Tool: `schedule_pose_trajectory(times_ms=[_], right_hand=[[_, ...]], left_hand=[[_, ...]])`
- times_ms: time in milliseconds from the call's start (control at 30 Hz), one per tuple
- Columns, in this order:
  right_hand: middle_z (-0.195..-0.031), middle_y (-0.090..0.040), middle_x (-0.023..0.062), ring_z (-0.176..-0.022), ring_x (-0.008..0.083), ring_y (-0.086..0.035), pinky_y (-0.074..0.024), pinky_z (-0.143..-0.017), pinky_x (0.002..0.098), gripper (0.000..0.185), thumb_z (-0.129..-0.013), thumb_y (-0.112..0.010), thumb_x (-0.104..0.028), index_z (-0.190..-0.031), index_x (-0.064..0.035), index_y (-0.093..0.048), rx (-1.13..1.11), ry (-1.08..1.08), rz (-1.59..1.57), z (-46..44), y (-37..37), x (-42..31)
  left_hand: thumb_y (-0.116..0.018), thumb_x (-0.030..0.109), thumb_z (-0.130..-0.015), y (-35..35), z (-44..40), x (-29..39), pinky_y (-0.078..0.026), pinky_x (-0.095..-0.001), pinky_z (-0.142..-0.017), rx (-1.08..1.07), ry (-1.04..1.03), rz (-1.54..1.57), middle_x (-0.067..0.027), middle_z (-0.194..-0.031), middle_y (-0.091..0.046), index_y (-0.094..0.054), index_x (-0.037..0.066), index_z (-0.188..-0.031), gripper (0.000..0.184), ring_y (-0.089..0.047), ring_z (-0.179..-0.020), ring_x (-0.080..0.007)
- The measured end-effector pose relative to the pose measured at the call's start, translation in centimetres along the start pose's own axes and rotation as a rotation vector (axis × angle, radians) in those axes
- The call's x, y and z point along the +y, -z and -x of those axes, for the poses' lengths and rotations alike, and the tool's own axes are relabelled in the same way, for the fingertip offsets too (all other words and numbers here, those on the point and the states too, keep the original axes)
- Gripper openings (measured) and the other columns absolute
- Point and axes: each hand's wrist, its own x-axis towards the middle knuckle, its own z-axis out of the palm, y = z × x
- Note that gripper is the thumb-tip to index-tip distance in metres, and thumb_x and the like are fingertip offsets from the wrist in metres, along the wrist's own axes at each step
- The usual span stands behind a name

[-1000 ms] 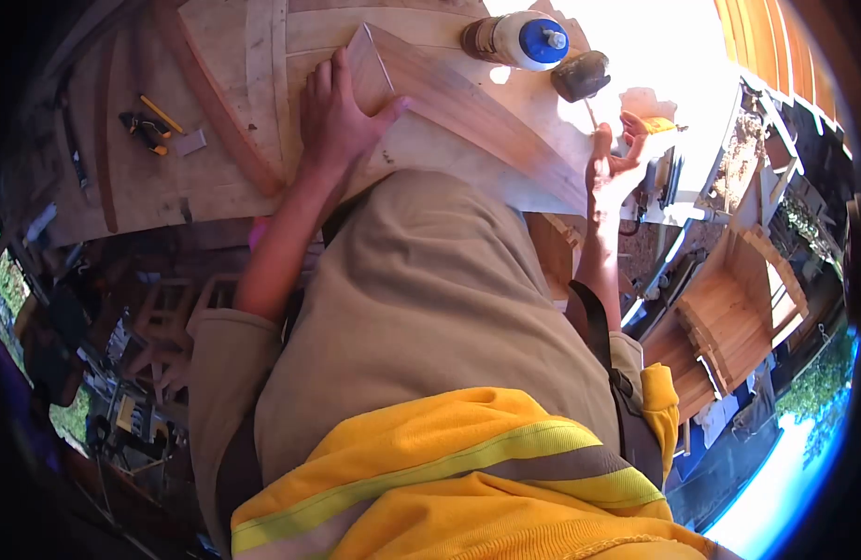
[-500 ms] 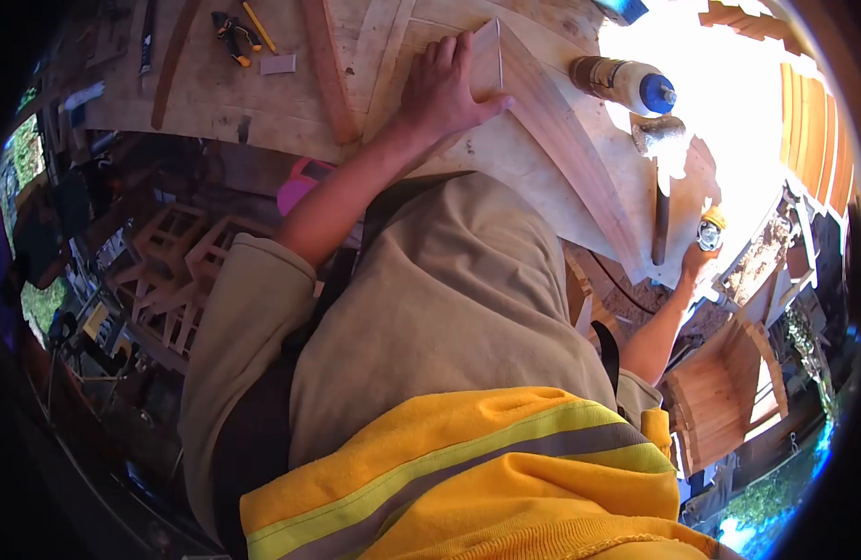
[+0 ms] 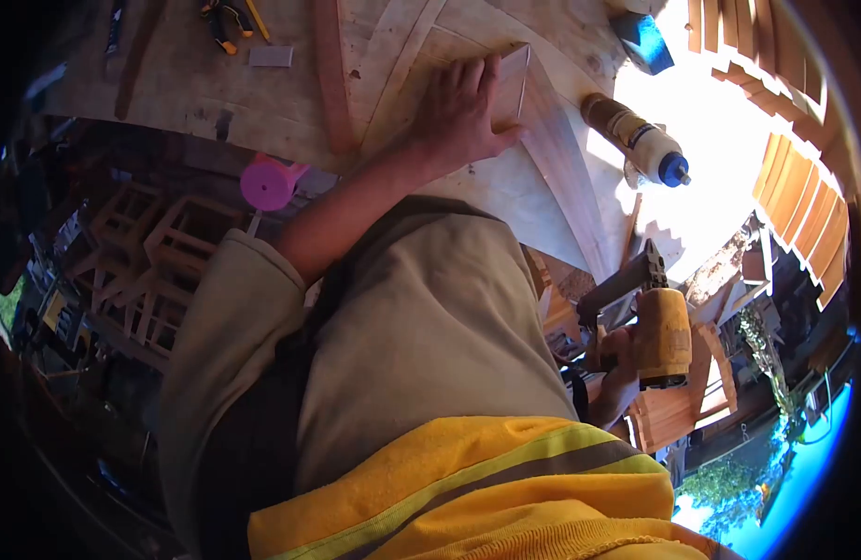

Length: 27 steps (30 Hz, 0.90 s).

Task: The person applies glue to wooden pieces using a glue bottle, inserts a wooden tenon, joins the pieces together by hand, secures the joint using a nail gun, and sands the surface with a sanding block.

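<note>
My left hand (image 3: 458, 117) lies over the end of a wooden piece (image 3: 557, 140) on the workbench, fingers on its upper face and the thumb at its near edge. The piece tapers toward the bench's front edge. My right hand (image 3: 619, 359) is wrapped round the handle of a yellow and black nail gun (image 3: 663, 331), held just off the front edge at the right. A glue bottle with a blue cap (image 3: 641, 140) lies on its side beyond the piece. A dark tool handle (image 3: 631, 229) shows beside it, partly hidden.
Pliers (image 3: 227, 23), a yellow pencil (image 3: 258, 19) and a small pale block (image 3: 271, 57) lie at the back left of the bench (image 3: 290, 117). A blue block (image 3: 642, 42) is at the back right. Below the edge are a pink object (image 3: 269, 184) and wooden frames (image 3: 183, 233).
My right hand has taken hold of the nail gun and brought it from the bench's right side toward my body. My left hand stays on the wooden piece. The view has shifted.
</note>
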Motion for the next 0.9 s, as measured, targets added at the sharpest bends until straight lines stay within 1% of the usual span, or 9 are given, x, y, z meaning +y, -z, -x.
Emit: schedule_pose_trajectory(times_ms=[67,167,300,400,467,500,600,700,900], right_hand=[[-0.065,-0.046,-0.0007,-0.057,0.0099,-0.047,-0.039,-0.054,0.0269,0.009,-0.09,-0.059,-0.009,-0.083,-0.0042,-0.057,-0.083,0.055,0.166,-0.5,-6.4,-1.7],[-0.068,-0.056,0.0008,-0.056,0.0105,-0.053,-0.0398,-0.053,0.0252,0.006,-0.085,-0.063,-0.001,-0.091,-0.001,-0.062,-0.243,-0.203,0.27,-2.1,-16.3,-8.2],[-0.07,-0.058,0.0016,-0.06,0.0104,-0.055,-0.0414,-0.056,0.0263,0.007,-0.088,-0.07,-0.003,-0.092,0.0012,-0.066,-0.334,0.159,0.487,-6.5,-20.5,-7.4],[-0.072,-0.06,0.0028,-0.06,0.0109,-0.055,-0.0417,-0.054,0.0268,0.009,-0.089,-0.069,-0.003,-0.095,0.0023,-0.068,-0.325,0.109,0.493,-7.2,-21.8,-7.9],[-0.072,-0.06,0.004,-0.058,0.0115,-0.055,-0.0421,-0.054,0.0274,0.011,-0.09,-0.069,-0.006,-0.097,0.0027,-0.068,-0.428,0.3,0.634,-7.9,-22.2,-8.4],[-0.071,-0.061,0.0046,-0.057,0.0116,-0.055,-0.0422,-0.054,0.0274,0.014,-0.09,-0.069,-0.008,-0.1,0.0026,-0.068,-0.393,0.121,0.558,-7.8,-22.8,-9.3],[-0.068,-0.06,0.0039,-0.055,0.0115,-0.055,-0.0412,-0.053,0.027,0.017,-0.09,-0.069,-0.01,-0.101,0.0022,-0.068,-0.367,-0.007,0.572,-7.7,-23.9,-10.6],[-0.066,-0.06,0.0029,-0.054,0.011,-0.054,-0.0399,-0.052,0.0267,0.02,-0.089,-0.069,-0.012,-0.103,0.002,-0.067,-0.379,-0.076,0.581,-8.0,-24.2,-10.3],[-0.065,-0.058,0.0024,-0.053,0.0105,-0.053,-0.0387,-0.052,0.0263,0.021,-0.09,-0.067,-0.012,-0.106,0.0015,-0.066,-0.398,-0.065,0.588,-8.1,-25.1,-9.9]], left_hand=[[-0.079,0.059,-0.072,-0.2,-0.4,-0.2,-0.043,-0.0461,-0.097,0.035,-0.003,-0.013,-0.0172,-0.123,-0.055,-0.043,-0.007,-0.144,0.104,-0.052,-0.114,-0.032],[-0.079,0.058,-0.071,-0.5,0.3,-0.2,-0.043,-0.0457,-0.095,0.058,-0.001,-0.004,-0.0154,-0.119,-0.056,-0.045,-0.005,-0.142,0.101,-0.053,-0.112,-0.0308],[-0.079,0.058,-0.07,-0.4,0.1,-0.2,-0.043,-0.0454,-0.094,0.055,0.008,-0.012,-0.0131,-0.115,-0.055,-0.046,-0.003,-0.141,0.1,-0.053,-0.11,-0.0288],[-0.079,0.059,-0.069,-0.6,0.2,-0.3,-0.043,-0.0451,-0.093,0.057,0.01,0.015,-0.0124,-0.115,-0.055,-0.048,-0.004,-0.139,0.099,-0.053,-0.109,-0.028],[-0.079,0.059,-0.069,-0.6,0.1,-0.4,-0.043,-0.0451,-0.092,0.06,0.014,0.003,-0.0123,-0.116,-0.055,-0.05,-0.004,-0.138,0.098,-0.053,-0.109,-0.0279],[-0.079,0.059,-0.069,-0.5,0.1,-0.4,-0.043,-0.0451,-0.092,0.059,0.01,-0.005,-0.0123,-0.116,-0.054,-0.051,-0.004,-0.137,0.096,-0.053,-0.108,-0.0279],[-0.078,0.059,-0.069,-0.2,0.2,-0.4,-0.043,-0.0449,-0.091,0.065,0.001,-0.001,-0.0128,-0.118,-0.054,-0.053,-0.004,-0.135,0.094,-0.053,-0.108,-0.0281],[-0.078,0.059,-0.07,-0.2,0.2,-0.4,-0.043,-0.0449,-0.092,0.083,0.0,-0.017,-0.0129,-0.119,-0.054,-0.053,-0.003,-0.135,0.094,-0.052,-0.107,-0.0278],[-0.077,0.059,-0.07,-0.3,0.3,-0.5,-0.043,-0.0454,-0.091,0.082,-0.008,0.008,-0.0118,-0.119,-0.055,-0.055,-0.003,-0.133,0.091,-0.052,-0.106,-0.0275]])
